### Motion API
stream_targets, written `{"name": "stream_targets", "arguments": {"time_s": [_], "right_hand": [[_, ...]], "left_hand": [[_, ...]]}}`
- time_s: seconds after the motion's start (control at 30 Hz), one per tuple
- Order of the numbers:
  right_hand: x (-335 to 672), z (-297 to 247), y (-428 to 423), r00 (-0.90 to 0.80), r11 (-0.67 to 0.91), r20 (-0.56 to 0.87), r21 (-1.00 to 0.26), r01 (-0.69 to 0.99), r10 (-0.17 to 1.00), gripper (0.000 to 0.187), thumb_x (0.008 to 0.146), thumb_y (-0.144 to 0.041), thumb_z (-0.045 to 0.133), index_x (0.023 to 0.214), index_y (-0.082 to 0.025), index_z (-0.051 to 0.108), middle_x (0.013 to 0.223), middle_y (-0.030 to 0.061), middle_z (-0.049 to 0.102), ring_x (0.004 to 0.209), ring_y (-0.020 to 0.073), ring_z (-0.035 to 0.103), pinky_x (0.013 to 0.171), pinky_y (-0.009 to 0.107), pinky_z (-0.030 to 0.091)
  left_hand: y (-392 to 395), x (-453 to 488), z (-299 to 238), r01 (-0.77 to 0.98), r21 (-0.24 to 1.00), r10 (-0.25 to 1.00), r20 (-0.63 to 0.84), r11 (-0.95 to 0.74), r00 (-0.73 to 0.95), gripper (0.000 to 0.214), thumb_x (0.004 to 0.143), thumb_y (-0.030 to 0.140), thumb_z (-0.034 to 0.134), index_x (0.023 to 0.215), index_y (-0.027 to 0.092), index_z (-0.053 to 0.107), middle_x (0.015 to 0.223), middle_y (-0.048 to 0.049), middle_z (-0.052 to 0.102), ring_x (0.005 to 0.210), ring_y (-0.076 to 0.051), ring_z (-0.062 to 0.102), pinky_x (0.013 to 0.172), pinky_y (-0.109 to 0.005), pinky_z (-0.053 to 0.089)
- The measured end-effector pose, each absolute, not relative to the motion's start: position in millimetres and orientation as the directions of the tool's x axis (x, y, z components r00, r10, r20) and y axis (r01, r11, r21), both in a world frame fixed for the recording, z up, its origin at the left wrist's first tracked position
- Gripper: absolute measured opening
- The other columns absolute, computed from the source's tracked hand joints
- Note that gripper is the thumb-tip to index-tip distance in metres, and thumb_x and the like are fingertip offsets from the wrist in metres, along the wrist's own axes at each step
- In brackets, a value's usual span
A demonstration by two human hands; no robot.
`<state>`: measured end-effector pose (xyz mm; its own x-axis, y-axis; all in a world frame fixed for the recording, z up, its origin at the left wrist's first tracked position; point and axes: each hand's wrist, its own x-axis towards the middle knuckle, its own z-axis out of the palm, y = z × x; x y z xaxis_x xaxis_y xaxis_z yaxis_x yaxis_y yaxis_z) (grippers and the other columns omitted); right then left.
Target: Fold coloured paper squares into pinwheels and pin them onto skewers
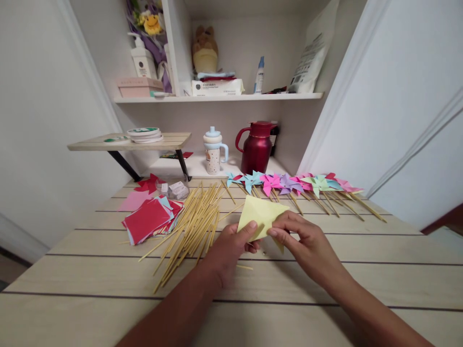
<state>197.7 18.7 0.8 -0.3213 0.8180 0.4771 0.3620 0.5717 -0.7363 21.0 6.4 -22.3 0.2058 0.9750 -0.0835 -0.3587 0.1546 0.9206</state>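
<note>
A pale yellow sheet of paper (262, 212) is held up over the table between both hands. My left hand (238, 238) grips its lower left part, thumb on top and the other fingers beneath. At its right side my right hand (298, 231) pinches the paper between thumb and fingertips, where a corner hangs down. To the left lies a loose heap of thin wooden sticks (191, 231). Beyond it is a stack of coloured paper squares (150, 219), red on top. Finished paper pinwheels (289, 184) on sticks lie in a row behind my hands.
At the table's back stand a red thermos jug (257, 148) and a speckled cup (213, 153). A small raised stand (170, 140) is at the left, with a clear container (177, 189) by its leg. The slatted table (347, 279) meets a shelf unit.
</note>
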Motion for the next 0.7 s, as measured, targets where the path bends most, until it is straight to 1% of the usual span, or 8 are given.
{"name": "stream_targets", "arguments": {"time_s": [0.07, 0.13, 0.23, 0.33, 0.43, 0.53, 0.7], "right_hand": [[198.0, 0.2, 19.0, -0.303, 0.563, 0.477, -0.745, 0.357, 0.825, 0.022, 0.090, -0.034, 0.061, 0.073, -0.023, 0.071, 0.073, 0.0022, 0.059, 0.072, 0.0183, 0.056, 0.067, 0.031, 0.046], [198.3, -0.6, 19.5, -0.291, 0.554, 0.474, -0.751, 0.359, 0.831, 0.019, 0.088, -0.035, 0.064, 0.074, -0.024, 0.072, 0.074, 0.0026, 0.060, 0.072, 0.0187, 0.056, 0.066, 0.031, 0.046], [198.7, -1.7, 20.4, -0.269, 0.530, 0.458, -0.758, 0.380, 0.847, 0.017, 0.083, -0.037, 0.070, 0.074, -0.024, 0.072, 0.075, 0.0028, 0.062, 0.072, 0.0190, 0.056, 0.064, 0.031, 0.046], [199.0, -2.6, 21.1, -0.245, 0.508, 0.444, -0.762, 0.402, 0.861, 0.016, 0.080, -0.037, 0.073, 0.072, -0.024, 0.073, 0.074, 0.0031, 0.064, 0.071, 0.0189, 0.055, 0.062, 0.031, 0.045], [199.1, -3.4, 21.5, -0.231, 0.484, 0.425, -0.759, 0.436, 0.875, 0.014, 0.081, -0.035, 0.072, 0.073, -0.025, 0.074, 0.074, 0.0034, 0.064, 0.070, 0.0189, 0.054, 0.062, 0.031, 0.045], [198.6, -3.7, 21.1, -0.227, 0.486, 0.431, -0.761, 0.429, 0.874, 0.013, 0.082, -0.034, 0.071, 0.073, -0.025, 0.073, 0.076, 0.0033, 0.063, 0.074, 0.0194, 0.055, 0.067, 0.032, 0.046], [197.7, -3.0, 19.2, -0.205, 0.498, 0.455, -0.773, 0.393, 0.867, 0.014, 0.082, -0.032, 0.070, 0.070, -0.025, 0.070, 0.079, 0.0031, 0.058, 0.081, 0.0207, 0.055, 0.075, 0.034, 0.046]], "left_hand": [[5.7, 21.2, -22.6, -0.343, 0.928, 0.981, -0.091, 0.145, 0.169, 0.036, 0.079, 0.048, 0.070, 0.099, 0.018, 0.073, 0.098, -0.0075, 0.069, 0.084, -0.017, 0.058, 0.079, -0.031, 0.043], [5.5, 21.2, -23.3, -0.341, 0.929, 0.981, -0.084, 0.141, 0.176, 0.039, 0.081, 0.049, 0.067, 0.103, 0.018, 0.073, 0.102, -0.0086, 0.070, 0.094, -0.021, 0.060, 0.085, -0.034, 0.043], [6.1, 21.4, -24.7, -0.371, 0.916, 0.973, -0.077, 0.155, 0.216, 0.043, 0.081, 0.052, 0.066, 0.103, 0.016, 0.073, 0.096, -0.0100, 0.072, 0.090, -0.022, 0.062, 0.084, -0.035, 0.045], [6.6, 22.0, -24.6, -0.407, 0.896, 0.974, -0.102, 0.178, 0.201, 0.041, 0.078, 0.050, 0.071, 0.102, 0.016, 0.073, 0.101, -0.0101, 0.071, 0.093, -0.022, 0.062, 0.084, -0.034, 0.046], [5.5, 23.2, -21.7, -0.459, 0.864, 0.964, -0.101, 0.208, 0.247, 0.040, 0.078, 0.047, 0.072, 0.103, 0.016, 0.073, 0.103, -0.0110, 0.071, 0.091, -0.021, 0.063, 0.084, -0.034, 0.047], [3.3, 24.8, -17.6, -0.499, 0.834, 0.956, -0.104, 0.235, 0.276, 0.039, 0.082, 0.044, 0.069, 0.105, 0.013, 0.071, 0.101, -0.0124, 0.071, 0.085, -0.018, 0.063, 0.082, -0.034, 0.048], [0.3, 27.5, -13.2, -0.547, 0.795, 0.955, -0.129, 0.261, 0.268, 0.035, 0.083, 0.040, 0.069, 0.105, 0.012, 0.070, 0.103, -0.0127, 0.070, 0.085, -0.018, 0.064, 0.084, -0.034, 0.048]]}}
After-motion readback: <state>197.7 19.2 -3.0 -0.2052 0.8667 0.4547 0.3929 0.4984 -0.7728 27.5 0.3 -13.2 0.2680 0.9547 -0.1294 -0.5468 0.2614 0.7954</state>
